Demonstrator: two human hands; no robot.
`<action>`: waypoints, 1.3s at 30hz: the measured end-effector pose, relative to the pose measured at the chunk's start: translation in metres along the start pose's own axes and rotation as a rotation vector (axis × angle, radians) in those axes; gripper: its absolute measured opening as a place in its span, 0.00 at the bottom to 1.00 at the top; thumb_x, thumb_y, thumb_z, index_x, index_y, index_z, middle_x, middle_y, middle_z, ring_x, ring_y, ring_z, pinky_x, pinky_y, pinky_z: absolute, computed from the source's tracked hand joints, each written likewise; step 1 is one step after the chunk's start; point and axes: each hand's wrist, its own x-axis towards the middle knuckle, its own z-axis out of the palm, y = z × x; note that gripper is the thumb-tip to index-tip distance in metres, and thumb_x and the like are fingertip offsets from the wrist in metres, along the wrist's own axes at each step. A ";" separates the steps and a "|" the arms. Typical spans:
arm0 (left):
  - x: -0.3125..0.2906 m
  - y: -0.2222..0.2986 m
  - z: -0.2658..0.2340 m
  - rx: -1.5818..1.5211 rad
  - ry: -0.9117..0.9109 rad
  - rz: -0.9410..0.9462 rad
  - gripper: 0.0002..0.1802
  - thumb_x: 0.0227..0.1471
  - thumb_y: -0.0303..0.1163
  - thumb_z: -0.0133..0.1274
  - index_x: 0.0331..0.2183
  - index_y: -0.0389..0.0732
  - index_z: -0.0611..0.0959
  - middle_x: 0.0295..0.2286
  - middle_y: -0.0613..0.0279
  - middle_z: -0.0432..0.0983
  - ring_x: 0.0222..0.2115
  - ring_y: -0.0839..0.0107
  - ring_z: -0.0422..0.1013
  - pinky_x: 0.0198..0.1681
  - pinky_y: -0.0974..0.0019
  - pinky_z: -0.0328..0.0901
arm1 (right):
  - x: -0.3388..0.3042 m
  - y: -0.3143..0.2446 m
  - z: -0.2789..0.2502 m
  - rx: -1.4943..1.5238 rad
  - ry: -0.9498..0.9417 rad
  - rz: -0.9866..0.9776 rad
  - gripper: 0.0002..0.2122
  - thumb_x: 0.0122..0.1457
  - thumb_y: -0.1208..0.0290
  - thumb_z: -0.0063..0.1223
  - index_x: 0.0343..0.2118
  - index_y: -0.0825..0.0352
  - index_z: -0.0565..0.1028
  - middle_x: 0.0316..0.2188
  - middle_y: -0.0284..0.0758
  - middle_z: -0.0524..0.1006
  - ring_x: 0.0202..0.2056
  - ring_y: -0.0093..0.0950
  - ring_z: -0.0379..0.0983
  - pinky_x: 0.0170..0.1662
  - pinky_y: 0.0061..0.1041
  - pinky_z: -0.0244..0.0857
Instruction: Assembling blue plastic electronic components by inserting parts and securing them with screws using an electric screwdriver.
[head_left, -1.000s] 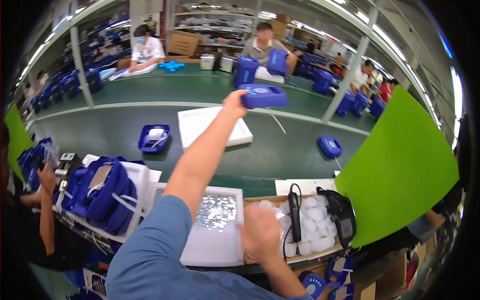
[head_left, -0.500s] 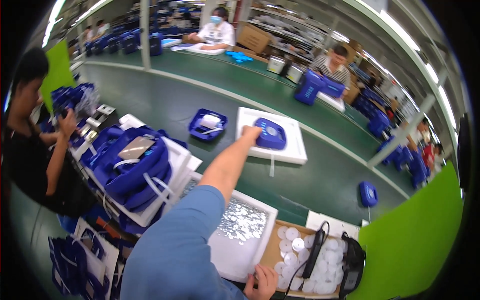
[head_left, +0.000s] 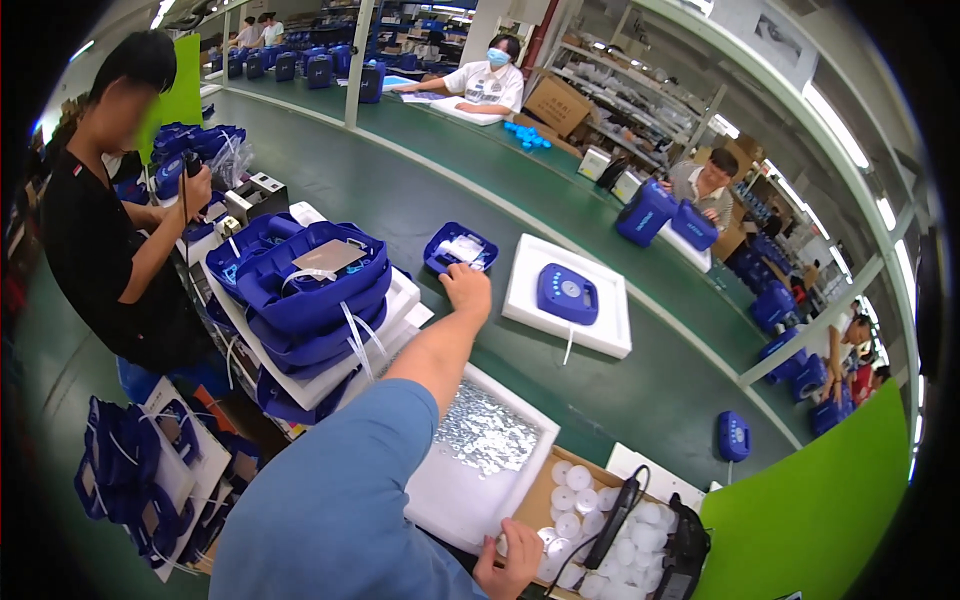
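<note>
My left hand (head_left: 468, 290) reaches across the green conveyor, its fingers bent over the near rim of an open blue plastic housing (head_left: 440, 262) with white parts inside. To the right of it, a closed blue device (head_left: 567, 294) with a round dial and buttons sits in a white foam tray (head_left: 618, 338), a pale strap hanging from it. Low in the view, my right hand (head_left: 510, 562) has its fingers curled by the corner between a white tray of small shiny metal pieces (head_left: 487, 440) and a carton of white plastic discs (head_left: 566, 500); what it holds is unclear.
Stacked blue housings (head_left: 315, 290) stand left of my arm, beside a co-worker in black (head_left: 120, 230). A black cabled tool (head_left: 612, 525) lies over the discs. Another blue device (head_left: 733, 436) rests on the belt near a green panel (head_left: 810, 500). Co-workers sit across the line.
My left hand has left the blue device in the foam tray and moved left to the open blue housing. The view has shifted; my right hand stays low by the carton.
</note>
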 end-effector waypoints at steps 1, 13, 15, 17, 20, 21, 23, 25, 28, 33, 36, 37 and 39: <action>0.006 -0.017 0.001 0.002 0.032 0.050 0.15 0.63 0.37 0.51 0.43 0.49 0.91 0.46 0.61 0.81 0.50 0.58 0.69 0.53 0.48 0.60 | 0.001 -0.005 0.000 0.019 0.009 -0.006 0.19 0.52 0.83 0.63 0.50 0.72 0.80 0.46 0.51 0.80 0.48 0.52 0.77 0.53 0.46 0.71; 0.008 0.061 -0.177 -0.836 -0.337 -0.220 0.16 0.61 0.39 0.58 0.45 0.40 0.88 0.45 0.53 0.86 0.55 0.51 0.74 0.54 0.46 0.66 | 0.048 0.034 -0.023 -0.027 -0.021 0.078 0.19 0.51 0.74 0.70 0.48 0.67 0.82 0.48 0.46 0.82 0.49 0.50 0.77 0.54 0.43 0.72; 0.067 0.014 -0.183 -1.099 -0.432 0.041 0.15 0.61 0.33 0.59 0.47 0.35 0.85 0.43 0.45 0.86 0.49 0.50 0.81 0.49 0.47 0.72 | 0.110 0.037 -0.011 0.176 0.037 0.009 0.19 0.53 0.76 0.68 0.49 0.68 0.81 0.50 0.46 0.81 0.49 0.48 0.78 0.53 0.40 0.73; 0.013 0.052 -0.224 -1.340 -0.688 0.136 0.15 0.61 0.31 0.60 0.47 0.33 0.84 0.43 0.44 0.86 0.46 0.52 0.82 0.46 0.50 0.73 | 0.153 0.064 -0.047 0.237 0.065 0.225 0.22 0.54 0.74 0.70 0.54 0.67 0.79 0.55 0.44 0.79 0.53 0.40 0.78 0.50 0.37 0.76; -0.017 0.032 -0.295 -1.592 -0.978 0.330 0.16 0.62 0.28 0.60 0.49 0.28 0.82 0.42 0.43 0.85 0.42 0.55 0.84 0.45 0.53 0.76 | 0.215 0.081 -0.072 0.313 0.263 0.347 0.30 0.56 0.69 0.72 0.62 0.68 0.73 0.58 0.44 0.77 0.57 0.38 0.76 0.50 0.37 0.76; -0.022 0.023 -0.307 -1.618 -1.076 0.482 0.17 0.63 0.27 0.58 0.50 0.25 0.80 0.42 0.44 0.85 0.41 0.56 0.84 0.46 0.54 0.76 | 0.228 0.088 -0.074 0.341 0.330 0.360 0.32 0.58 0.68 0.72 0.64 0.69 0.71 0.60 0.46 0.75 0.58 0.37 0.75 0.50 0.37 0.76; -0.039 0.007 -0.323 -1.684 -1.225 0.498 0.15 0.64 0.26 0.58 0.48 0.27 0.81 0.41 0.45 0.85 0.41 0.57 0.84 0.45 0.55 0.76 | 0.243 0.090 -0.078 0.507 0.321 0.461 0.31 0.60 0.68 0.71 0.64 0.71 0.70 0.59 0.46 0.76 0.56 0.35 0.76 0.50 0.35 0.77; -0.062 -0.019 -0.330 -1.750 -1.371 0.487 0.12 0.64 0.25 0.57 0.46 0.28 0.82 0.41 0.46 0.85 0.41 0.58 0.84 0.44 0.57 0.75 | 0.233 0.090 -0.078 0.680 0.296 0.563 0.30 0.62 0.68 0.69 0.64 0.74 0.69 0.58 0.47 0.77 0.55 0.34 0.78 0.50 0.33 0.77; -0.116 -0.069 -0.329 -1.938 -1.476 0.252 0.12 0.65 0.26 0.56 0.47 0.28 0.82 0.41 0.47 0.86 0.41 0.59 0.84 0.44 0.59 0.75 | 0.191 0.081 -0.078 1.249 0.207 0.497 0.21 0.67 0.76 0.62 0.59 0.79 0.73 0.49 0.42 0.83 0.45 0.27 0.83 0.50 0.28 0.79; -0.174 -0.173 -0.279 -1.922 -1.461 0.116 0.12 0.66 0.29 0.58 0.45 0.29 0.83 0.39 0.54 0.85 0.38 0.62 0.83 0.47 0.59 0.76 | 0.145 0.041 -0.077 1.234 -0.013 0.677 0.20 0.68 0.73 0.61 0.59 0.79 0.75 0.45 0.39 0.85 0.44 0.24 0.83 0.49 0.23 0.77; -0.230 -0.218 -0.267 -1.795 -1.486 -0.179 0.11 0.66 0.30 0.59 0.45 0.33 0.83 0.38 0.54 0.85 0.38 0.62 0.83 0.49 0.54 0.77 | 0.138 0.036 -0.054 1.121 -0.220 0.741 0.19 0.69 0.69 0.62 0.57 0.77 0.78 0.41 0.36 0.85 0.41 0.20 0.81 0.45 0.19 0.74; -0.249 -0.232 -0.259 -1.786 -1.518 -0.254 0.11 0.67 0.29 0.58 0.46 0.33 0.83 0.38 0.53 0.85 0.39 0.61 0.83 0.47 0.55 0.79 | 0.137 0.038 -0.043 1.066 -0.283 0.746 0.19 0.68 0.68 0.62 0.55 0.77 0.79 0.41 0.35 0.85 0.39 0.20 0.80 0.45 0.19 0.73; -0.275 -0.246 -0.264 -1.666 -1.577 -0.427 0.11 0.68 0.29 0.56 0.47 0.32 0.83 0.39 0.51 0.85 0.40 0.60 0.83 0.45 0.56 0.80 | 0.128 0.056 -0.024 0.842 -0.455 0.716 0.16 0.66 0.64 0.65 0.50 0.71 0.84 0.37 0.33 0.85 0.36 0.18 0.77 0.42 0.18 0.70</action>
